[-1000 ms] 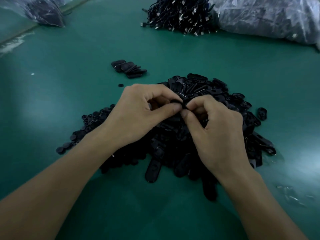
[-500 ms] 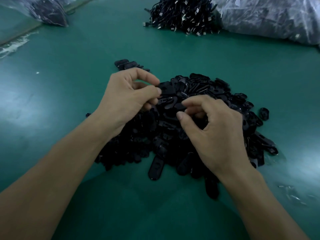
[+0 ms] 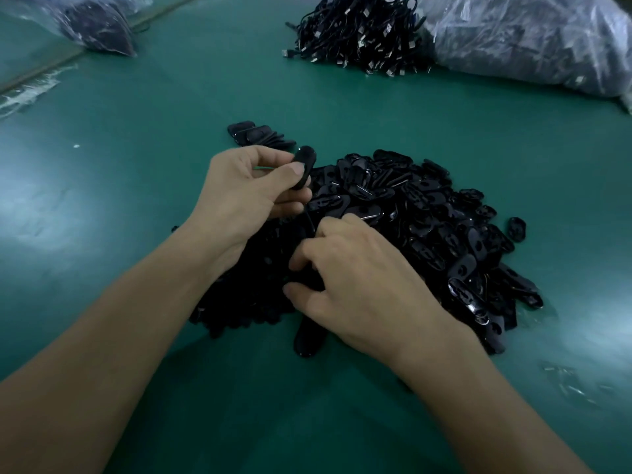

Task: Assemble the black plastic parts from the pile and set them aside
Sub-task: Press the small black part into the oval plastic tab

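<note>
Black parts pile (image 3: 427,217) swallows my right hand's (image 3: 369,285) fingertips, can't tell grip; left hand (image 3: 239,189) pinches one part (image 3: 302,165) by the stack (image 3: 260,136).

A green table (image 3: 136,234) carries a tangled heap of black USB cables (image 3: 359,32) at its far edge, just beside a large clear plastic bag (image 3: 530,39). A smaller bag of dark contents (image 3: 95,25) lies far left.

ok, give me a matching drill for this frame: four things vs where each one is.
1 left hand
2 right hand
3 small stack of black parts
4 heap of USB cables

A far side, beside the clear bag
B pinches an oval black part
C fingers down in the pile
D on the green mat, just beyond the pile

Pairs: 1-B, 2-C, 3-D, 4-A
</note>
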`<control>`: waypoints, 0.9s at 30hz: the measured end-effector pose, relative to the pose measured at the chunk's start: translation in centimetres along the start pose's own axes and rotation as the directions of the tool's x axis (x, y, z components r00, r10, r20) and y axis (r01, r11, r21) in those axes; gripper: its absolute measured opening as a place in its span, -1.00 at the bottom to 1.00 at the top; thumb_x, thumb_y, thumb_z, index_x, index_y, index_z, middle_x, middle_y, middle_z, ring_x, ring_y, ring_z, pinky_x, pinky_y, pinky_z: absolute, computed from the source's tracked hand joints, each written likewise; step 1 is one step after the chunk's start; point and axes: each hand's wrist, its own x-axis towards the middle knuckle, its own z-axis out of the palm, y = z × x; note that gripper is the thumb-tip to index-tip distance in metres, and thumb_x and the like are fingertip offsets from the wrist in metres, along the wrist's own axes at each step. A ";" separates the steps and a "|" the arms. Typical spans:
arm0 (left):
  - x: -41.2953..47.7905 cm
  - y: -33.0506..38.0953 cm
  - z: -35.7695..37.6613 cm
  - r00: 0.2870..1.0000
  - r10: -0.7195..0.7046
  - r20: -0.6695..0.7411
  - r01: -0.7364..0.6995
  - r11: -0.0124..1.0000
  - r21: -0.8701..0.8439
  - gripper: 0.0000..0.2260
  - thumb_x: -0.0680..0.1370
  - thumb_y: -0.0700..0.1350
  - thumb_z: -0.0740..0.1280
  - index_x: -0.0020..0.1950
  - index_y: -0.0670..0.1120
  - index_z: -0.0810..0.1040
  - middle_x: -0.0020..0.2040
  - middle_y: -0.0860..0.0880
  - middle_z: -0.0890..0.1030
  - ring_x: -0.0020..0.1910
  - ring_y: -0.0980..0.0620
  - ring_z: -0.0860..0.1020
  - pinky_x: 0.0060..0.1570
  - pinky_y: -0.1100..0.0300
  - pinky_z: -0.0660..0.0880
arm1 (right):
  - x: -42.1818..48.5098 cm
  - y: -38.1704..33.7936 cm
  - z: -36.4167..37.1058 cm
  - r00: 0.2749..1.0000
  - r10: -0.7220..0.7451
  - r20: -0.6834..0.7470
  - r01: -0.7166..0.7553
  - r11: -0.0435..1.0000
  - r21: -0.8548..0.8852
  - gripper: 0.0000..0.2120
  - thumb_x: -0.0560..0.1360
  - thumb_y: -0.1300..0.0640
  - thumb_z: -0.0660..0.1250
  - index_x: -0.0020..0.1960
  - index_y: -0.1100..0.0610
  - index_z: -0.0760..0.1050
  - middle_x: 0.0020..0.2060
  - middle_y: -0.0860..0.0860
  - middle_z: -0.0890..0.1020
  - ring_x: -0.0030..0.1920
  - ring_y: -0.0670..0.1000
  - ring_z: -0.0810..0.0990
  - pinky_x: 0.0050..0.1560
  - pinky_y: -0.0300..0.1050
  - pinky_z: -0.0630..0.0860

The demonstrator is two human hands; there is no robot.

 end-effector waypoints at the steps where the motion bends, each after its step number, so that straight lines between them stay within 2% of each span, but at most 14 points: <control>1: 0.0 0.0 0.0 1.000 -0.006 0.000 0.006 1.000 -0.008 -0.90 0.57 -0.24 0.41 -0.09 -0.10 0.53 -0.25 -0.08 0.71 -0.26 0.01 0.70 -0.30 0.23 0.60 | 0.1 -0.1 0.0 1.000 -0.002 -0.003 0.002 1.000 -0.005 -0.73 0.55 -0.14 0.33 0.14 -0.02 0.61 -0.11 -0.08 0.36 0.03 -0.01 0.36 0.11 -0.08 0.39; 6: -0.2 0.1 0.1 0.999 -0.020 0.031 0.022 0.998 -0.053 -0.89 0.55 -0.30 0.42 -0.05 -0.13 0.53 -0.24 -0.12 0.71 -0.22 -0.02 0.71 -0.25 0.24 0.62 | 0.3 -0.5 0.6 1.000 -0.016 0.008 0.016 1.000 -0.027 -0.80 0.60 -0.03 0.28 0.10 0.01 0.61 -0.13 -0.07 0.35 -0.02 -0.01 0.33 0.10 -0.06 0.41; 8: -0.4 0.2 0.3 0.999 -0.010 0.051 0.013 0.998 -0.058 -0.87 0.54 -0.32 0.41 0.03 -0.15 0.57 -0.24 -0.12 0.72 -0.21 -0.03 0.71 -0.24 0.25 0.62 | 0.3 -0.5 0.8 1.000 -0.006 0.010 0.006 1.000 -0.005 -0.81 0.62 -0.02 0.27 0.11 0.02 0.60 -0.09 -0.05 0.39 0.01 0.01 0.36 0.12 -0.04 0.41; 11: -0.7 0.4 0.5 0.997 -0.004 0.072 0.009 0.998 -0.067 -0.74 0.53 -0.35 0.41 0.20 -0.16 0.57 -0.24 -0.12 0.71 -0.19 -0.04 0.72 -0.21 0.26 0.62 | 0.4 -0.1 1.1 1.000 -0.006 -0.006 0.006 1.000 0.008 -0.79 0.64 -0.02 0.24 0.13 0.04 0.58 -0.03 -0.02 0.45 0.05 0.03 0.38 0.15 -0.01 0.42; 15: -1.1 0.6 0.6 0.995 0.010 0.100 -0.003 0.998 -0.065 -0.76 0.51 -0.40 0.42 0.11 -0.15 0.60 -0.25 -0.13 0.70 -0.22 -0.05 0.72 -0.22 0.25 0.63 | 0.6 0.0 1.5 0.998 -0.017 -0.062 0.018 1.000 0.021 -0.81 0.66 0.04 0.21 0.11 0.10 0.55 0.01 0.00 0.45 0.07 0.03 0.40 0.15 -0.01 0.43; 17: -1.2 0.7 0.6 0.996 0.009 0.091 -0.003 0.998 -0.066 -0.79 0.51 -0.40 0.42 0.05 -0.14 0.58 -0.26 -0.13 0.70 -0.27 -0.03 0.71 -0.30 0.25 0.61 | 0.7 0.1 1.2 0.992 -0.014 -0.122 0.026 0.995 0.098 -0.85 0.67 0.09 0.21 0.06 0.13 0.52 0.03 0.02 0.49 0.05 0.04 0.46 0.10 -0.04 0.44; 19: -1.2 0.7 0.6 0.997 0.009 0.082 -0.003 0.997 -0.073 -0.83 0.53 -0.37 0.40 0.00 -0.13 0.54 -0.28 -0.12 0.70 -0.36 0.02 0.68 -0.40 0.27 0.56 | 0.7 0.5 0.6 0.986 0.057 -0.158 -0.010 0.959 0.283 -0.86 0.67 0.09 0.19 -0.02 0.08 0.47 -0.07 -0.01 0.57 -0.13 0.00 0.53 -0.09 -0.03 0.49; 21: -1.2 0.6 0.7 0.997 0.016 0.082 -0.010 0.997 -0.072 -0.86 0.56 -0.32 0.39 -0.02 -0.11 0.51 -0.27 -0.11 0.70 -0.38 0.04 0.66 -0.39 0.25 0.57 | 0.5 1.5 -0.3 0.970 0.184 -0.158 -0.078 0.854 0.515 -0.84 0.67 0.07 0.19 -0.09 -0.02 0.43 -0.23 -0.08 0.62 -0.29 -0.02 0.57 -0.26 0.02 0.55; 22: -1.2 0.5 0.7 0.996 0.021 0.082 -0.016 0.998 -0.062 -0.87 0.56 -0.29 0.39 -0.02 -0.11 0.49 -0.25 -0.11 0.71 -0.35 0.03 0.68 -0.36 0.22 0.60 | 0.3 2.1 -0.5 0.958 0.226 -0.178 -0.085 0.813 0.576 -0.82 0.67 0.08 0.20 -0.11 -0.06 0.44 -0.27 -0.08 0.63 -0.30 -0.03 0.59 -0.30 -0.01 0.56; 24: -1.1 0.3 0.7 0.997 0.033 0.077 -0.032 0.999 -0.009 -0.88 0.57 -0.23 0.41 -0.02 -0.09 0.48 -0.20 -0.11 0.72 -0.27 0.04 0.69 -0.30 0.22 0.61 | -0.2 3.6 -0.8 0.932 0.267 -0.247 -0.071 0.799 0.597 -0.84 0.64 0.10 0.27 -0.10 -0.09 0.49 -0.24 -0.14 0.65 -0.25 -0.08 0.62 -0.23 -0.11 0.59; 26: -1.1 0.2 0.7 0.996 0.038 0.075 -0.041 0.999 0.034 -0.86 0.56 -0.21 0.43 -0.07 -0.06 0.48 -0.21 -0.08 0.71 -0.28 0.09 0.65 -0.32 0.26 0.57 | -0.6 5.0 -0.8 0.906 0.319 -0.278 -0.080 0.774 0.628 -0.87 0.59 0.14 0.36 -0.07 -0.08 0.54 -0.21 -0.12 0.67 -0.18 -0.10 0.65 -0.09 -0.11 0.62; 27: -1.1 0.1 0.8 0.996 0.035 0.078 -0.038 0.999 0.031 -0.85 0.56 -0.21 0.43 -0.09 -0.06 0.48 -0.23 -0.08 0.69 -0.30 0.09 0.63 -0.32 0.27 0.55 | -0.9 5.5 -0.7 0.892 0.348 -0.287 -0.073 0.739 0.670 -0.85 0.56 0.18 0.41 -0.06 -0.08 0.56 -0.20 -0.10 0.68 -0.17 -0.09 0.66 -0.09 -0.13 0.62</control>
